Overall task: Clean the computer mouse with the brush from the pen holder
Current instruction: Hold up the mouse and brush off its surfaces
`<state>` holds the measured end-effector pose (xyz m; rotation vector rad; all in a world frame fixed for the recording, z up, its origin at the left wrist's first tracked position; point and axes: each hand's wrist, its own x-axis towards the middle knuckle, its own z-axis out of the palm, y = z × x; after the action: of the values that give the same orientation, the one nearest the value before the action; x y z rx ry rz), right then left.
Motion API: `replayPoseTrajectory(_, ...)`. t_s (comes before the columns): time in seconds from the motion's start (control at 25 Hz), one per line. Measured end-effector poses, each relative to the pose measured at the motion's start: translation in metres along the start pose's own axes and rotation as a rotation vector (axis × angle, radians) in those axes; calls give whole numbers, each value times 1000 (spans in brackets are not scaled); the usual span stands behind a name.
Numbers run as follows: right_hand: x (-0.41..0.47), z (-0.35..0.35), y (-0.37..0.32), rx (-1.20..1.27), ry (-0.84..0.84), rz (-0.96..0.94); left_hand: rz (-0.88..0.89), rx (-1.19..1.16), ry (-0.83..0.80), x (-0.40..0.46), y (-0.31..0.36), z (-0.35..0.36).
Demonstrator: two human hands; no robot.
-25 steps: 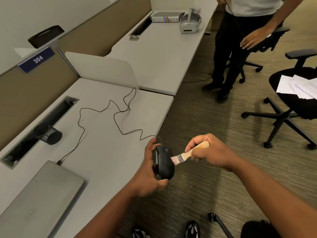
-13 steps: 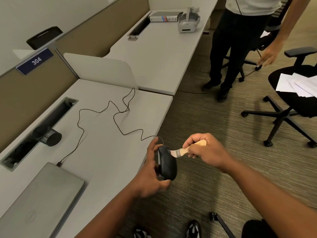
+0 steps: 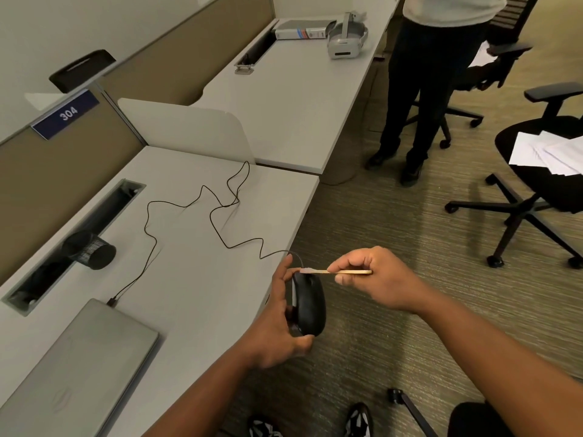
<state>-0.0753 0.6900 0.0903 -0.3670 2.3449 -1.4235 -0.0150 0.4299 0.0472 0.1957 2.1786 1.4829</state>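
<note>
A long grey desk (image 3: 195, 279) fills the left of the view, and a second desk (image 3: 293, 99) runs on beyond a low white divider (image 3: 186, 129). On the carpet to the right stands a black office chair (image 3: 542, 171) with loose white papers (image 3: 549, 152) on its seat, and a person in dark trousers (image 3: 419, 89) stands near the far desk. A closed grey laptop (image 3: 75, 370) lies at the near left corner of the desk, and a black mesh pen holder (image 3: 91, 250) lies tipped on its side at the edge of the cable slot (image 3: 72, 241). Both forearms reach in from the bottom, meeting just past the desk's front edge. The left hand (image 3: 274, 320) wraps the black computer mouse (image 3: 307, 305) from the left side, thumb under its near end and fingers reaching up past its far end, holding it on edge in the air, clear of the desktop. Its thin black cable (image 3: 217, 228) snakes back over the desk to the laptop. The right hand (image 3: 375, 279), wrist bent and knuckles up, pinches the wooden handle of the brush (image 3: 334, 272) between thumb and curled fingers. The brush lies level and edge-on, its bristle end touching the mouse's far end.
</note>
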Motion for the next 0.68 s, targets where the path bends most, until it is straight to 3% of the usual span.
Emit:
replayPoseTrajectory(0.32,1,-6,-4,16,-61,-21,-12,-18,-8,-4,-3,-1)
replayPoseTrajectory(0.48,2,-11,-2,-84,-37,83,-6,-28,-20,-7,-2,1)
replayPoseTrajectory(0.68,-3,-9,-4,131,-75,31,-8,-31,-26,-9,-1,0)
